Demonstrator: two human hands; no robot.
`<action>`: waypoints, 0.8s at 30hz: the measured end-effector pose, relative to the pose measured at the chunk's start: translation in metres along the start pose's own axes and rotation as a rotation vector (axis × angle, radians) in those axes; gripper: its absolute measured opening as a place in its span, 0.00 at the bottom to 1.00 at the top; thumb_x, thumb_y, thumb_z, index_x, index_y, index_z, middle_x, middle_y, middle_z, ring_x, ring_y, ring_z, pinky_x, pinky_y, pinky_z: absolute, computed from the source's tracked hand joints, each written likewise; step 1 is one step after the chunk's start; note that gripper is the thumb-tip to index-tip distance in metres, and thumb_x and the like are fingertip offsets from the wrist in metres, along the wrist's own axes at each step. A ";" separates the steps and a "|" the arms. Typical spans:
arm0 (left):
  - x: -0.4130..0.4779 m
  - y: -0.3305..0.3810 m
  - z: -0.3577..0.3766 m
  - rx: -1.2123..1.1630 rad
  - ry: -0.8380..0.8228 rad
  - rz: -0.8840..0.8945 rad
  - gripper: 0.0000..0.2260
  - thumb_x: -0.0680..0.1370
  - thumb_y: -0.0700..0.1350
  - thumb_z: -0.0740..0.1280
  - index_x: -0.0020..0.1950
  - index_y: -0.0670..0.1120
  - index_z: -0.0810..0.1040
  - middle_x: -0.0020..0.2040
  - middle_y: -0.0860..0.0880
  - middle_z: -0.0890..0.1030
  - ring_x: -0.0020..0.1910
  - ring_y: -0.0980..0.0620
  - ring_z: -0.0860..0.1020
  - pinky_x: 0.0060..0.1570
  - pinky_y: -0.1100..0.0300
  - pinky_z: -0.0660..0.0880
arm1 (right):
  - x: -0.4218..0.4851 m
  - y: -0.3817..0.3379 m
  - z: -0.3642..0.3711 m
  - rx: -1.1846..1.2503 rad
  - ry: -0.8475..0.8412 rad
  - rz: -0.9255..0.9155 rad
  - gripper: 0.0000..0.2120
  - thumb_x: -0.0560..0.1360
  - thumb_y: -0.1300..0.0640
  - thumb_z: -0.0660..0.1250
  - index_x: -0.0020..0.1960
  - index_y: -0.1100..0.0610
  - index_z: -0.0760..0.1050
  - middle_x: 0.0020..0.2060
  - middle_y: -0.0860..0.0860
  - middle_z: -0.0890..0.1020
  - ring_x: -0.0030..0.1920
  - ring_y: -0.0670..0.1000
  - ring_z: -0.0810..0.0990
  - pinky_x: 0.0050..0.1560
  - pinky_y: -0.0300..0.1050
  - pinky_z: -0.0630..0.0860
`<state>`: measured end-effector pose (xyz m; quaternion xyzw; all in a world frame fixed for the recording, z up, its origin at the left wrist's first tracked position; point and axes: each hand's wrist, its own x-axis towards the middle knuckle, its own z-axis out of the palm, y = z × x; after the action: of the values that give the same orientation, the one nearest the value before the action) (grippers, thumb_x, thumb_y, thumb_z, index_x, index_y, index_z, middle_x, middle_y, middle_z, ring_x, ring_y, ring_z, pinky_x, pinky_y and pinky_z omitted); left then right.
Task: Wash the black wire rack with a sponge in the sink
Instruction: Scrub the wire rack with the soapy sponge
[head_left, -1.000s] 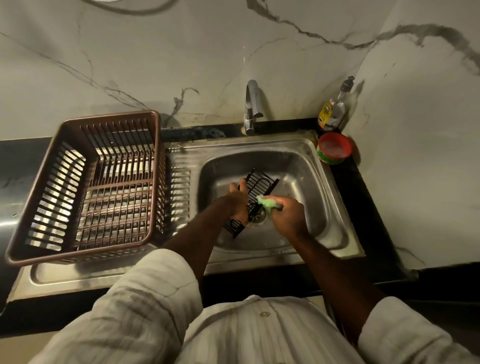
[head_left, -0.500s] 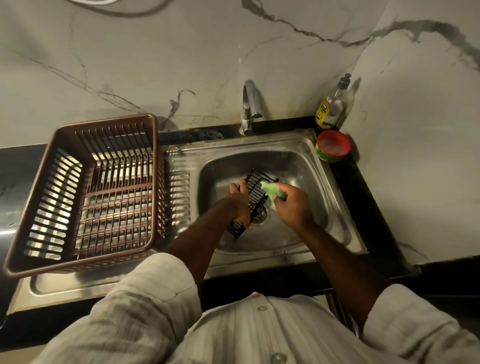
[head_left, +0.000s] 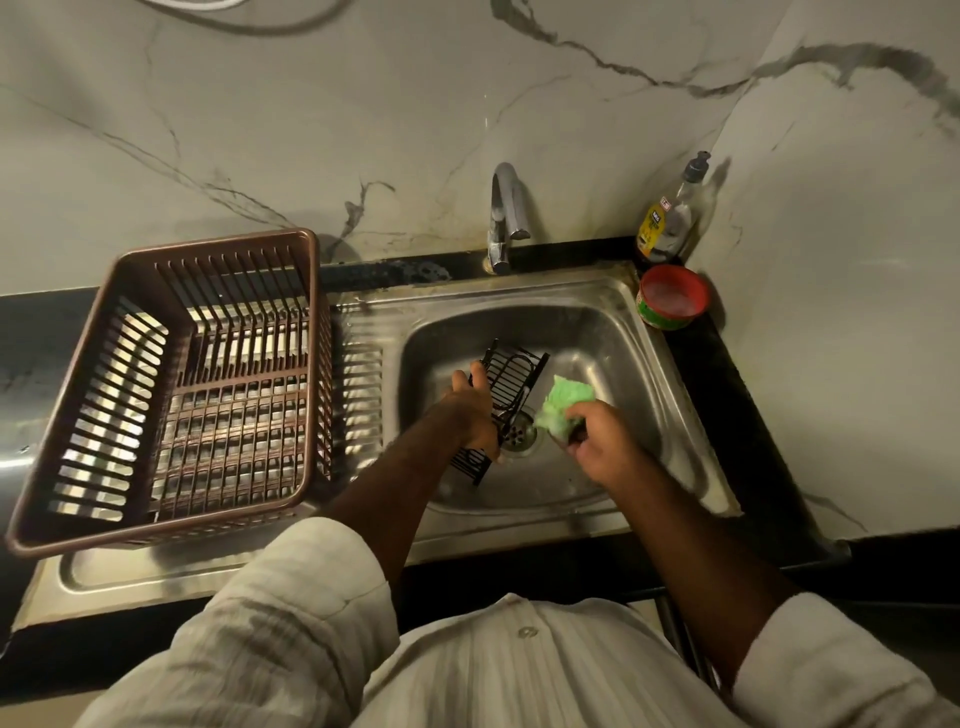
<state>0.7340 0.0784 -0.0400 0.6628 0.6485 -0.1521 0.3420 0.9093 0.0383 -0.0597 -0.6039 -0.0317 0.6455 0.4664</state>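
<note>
One black wire rack (head_left: 511, 376). One green sponge (head_left: 563, 402). One steel sink (head_left: 519, 525) with one tap (head_left: 506, 218). One brown slatted plastic basket (head_left: 218, 244). One dish-soap pump bottle (head_left: 667, 218). One round red tub (head_left: 672, 299). Two hands: one left hand (head_left: 472, 410), one right hand (head_left: 602, 441).

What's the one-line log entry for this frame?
task: rack wash | left hand: holds black wire rack in sink | right hand: grips green sponge beside rack
</note>
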 end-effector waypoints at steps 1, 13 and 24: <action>-0.001 0.001 0.000 -0.004 0.000 0.002 0.69 0.62 0.50 0.84 0.79 0.46 0.30 0.81 0.38 0.37 0.79 0.33 0.50 0.75 0.41 0.61 | 0.004 -0.007 0.002 0.031 -0.002 0.051 0.14 0.77 0.68 0.62 0.61 0.60 0.74 0.51 0.59 0.80 0.47 0.57 0.81 0.34 0.48 0.79; -0.003 0.011 0.009 0.066 0.056 0.046 0.70 0.60 0.57 0.84 0.80 0.43 0.32 0.80 0.36 0.44 0.79 0.32 0.52 0.75 0.40 0.62 | 0.019 -0.014 0.004 -0.101 -0.085 0.138 0.16 0.79 0.56 0.63 0.66 0.60 0.73 0.50 0.58 0.83 0.48 0.57 0.82 0.41 0.50 0.77; -0.009 0.014 0.014 0.101 0.123 0.080 0.65 0.62 0.53 0.83 0.81 0.44 0.36 0.80 0.37 0.50 0.76 0.34 0.59 0.70 0.41 0.69 | 0.022 -0.015 0.010 0.067 -0.067 0.134 0.13 0.82 0.63 0.58 0.66 0.63 0.72 0.49 0.58 0.81 0.49 0.56 0.80 0.62 0.54 0.73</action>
<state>0.7495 0.0636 -0.0405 0.7125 0.6329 -0.1297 0.2737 0.9138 0.0665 -0.0645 -0.5669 0.0147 0.6958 0.4408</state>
